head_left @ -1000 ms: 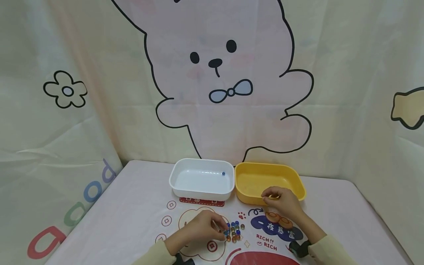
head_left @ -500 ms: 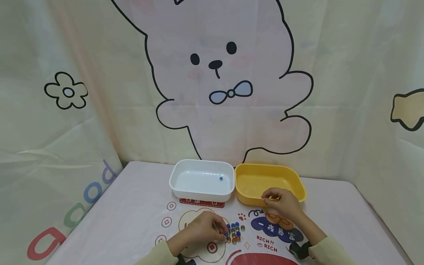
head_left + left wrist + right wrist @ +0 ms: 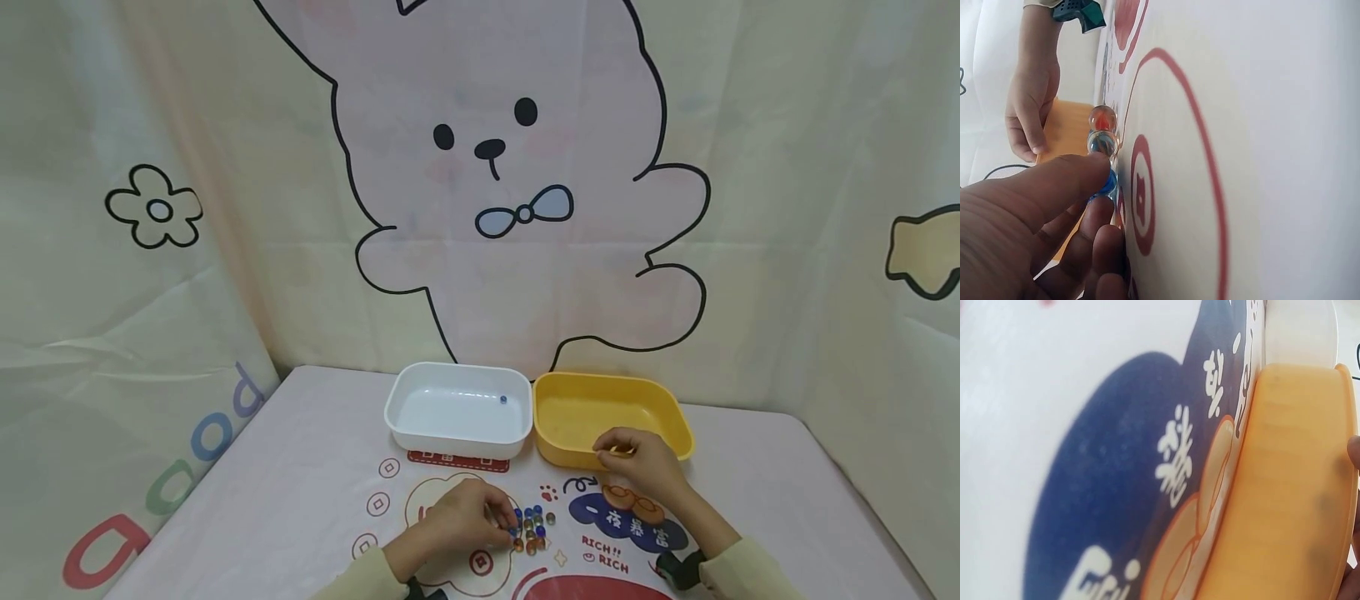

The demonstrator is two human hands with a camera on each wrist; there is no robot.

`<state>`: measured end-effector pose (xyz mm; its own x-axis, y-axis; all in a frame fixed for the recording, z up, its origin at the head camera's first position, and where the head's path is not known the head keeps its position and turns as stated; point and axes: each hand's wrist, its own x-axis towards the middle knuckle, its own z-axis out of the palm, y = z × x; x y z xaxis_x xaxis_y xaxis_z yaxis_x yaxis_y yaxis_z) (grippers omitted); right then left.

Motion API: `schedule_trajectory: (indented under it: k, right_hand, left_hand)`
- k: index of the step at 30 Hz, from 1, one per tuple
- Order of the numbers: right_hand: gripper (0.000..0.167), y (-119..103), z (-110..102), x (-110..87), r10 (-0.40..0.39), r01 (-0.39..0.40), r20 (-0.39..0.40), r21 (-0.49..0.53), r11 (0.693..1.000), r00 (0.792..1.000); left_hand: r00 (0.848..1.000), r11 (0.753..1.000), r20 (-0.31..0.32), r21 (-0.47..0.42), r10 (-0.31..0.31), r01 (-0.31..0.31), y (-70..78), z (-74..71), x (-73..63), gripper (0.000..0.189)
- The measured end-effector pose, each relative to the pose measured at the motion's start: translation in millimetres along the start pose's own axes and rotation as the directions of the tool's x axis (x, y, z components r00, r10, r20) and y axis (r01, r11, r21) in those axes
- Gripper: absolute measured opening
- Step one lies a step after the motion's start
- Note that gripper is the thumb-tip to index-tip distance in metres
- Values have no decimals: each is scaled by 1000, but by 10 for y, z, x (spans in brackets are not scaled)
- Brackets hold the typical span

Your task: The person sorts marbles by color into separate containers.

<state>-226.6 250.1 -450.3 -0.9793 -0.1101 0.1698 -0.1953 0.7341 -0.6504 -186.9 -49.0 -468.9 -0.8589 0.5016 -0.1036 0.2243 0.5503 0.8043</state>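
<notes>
My left hand [image 3: 467, 518] is low over the table at the left edge of a cluster of glass marbles [image 3: 539, 530], blue, amber and clear. In the left wrist view, its thumb and curled fingers pinch a blue marble [image 3: 1110, 182], partly covered by the fingertips. Close by that thumb are a clear marble [image 3: 1101, 144] and an orange-red marble [image 3: 1102, 117]. My right hand [image 3: 641, 460] is at the front rim of the yellow basin [image 3: 558, 457], fingers loosely curled, nothing visible in them. One small blue marble [image 3: 503, 400] lies inside the white basin [image 3: 450, 442].
The two basins stand side by side at the back of the table [image 3: 330, 417]. The tablecloth has printed drawings and lettering, including a dark blue cloud [image 3: 600, 510]. A printed curtain [image 3: 495, 292] hangs directly behind the table.
The blue marble in the white basin has rolled slightly forward, then back a little. Both hands stay almost where they were. The head view has tilted slightly upward.
</notes>
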Motion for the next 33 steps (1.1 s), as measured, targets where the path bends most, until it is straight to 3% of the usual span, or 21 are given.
schedule_trajectory:
  k: [10,21,33]
  right_hand:
    - [10,34,10,1,-6,6,-13,-3,1000,1000]
    - [7,27,6,0,-1,1,4,16,1000,1000]
    - [7,33,8,-1,-4,4,-4,15,1000,1000]
  left_hand:
    - [1000,1000,-8,4,-28,28,-7,21,0,17]
    - [1000,995,-24,-98,3,-5,9,-84,7,15]
    - [995,999,-97,-28,32,-35,92,-264,78,16]
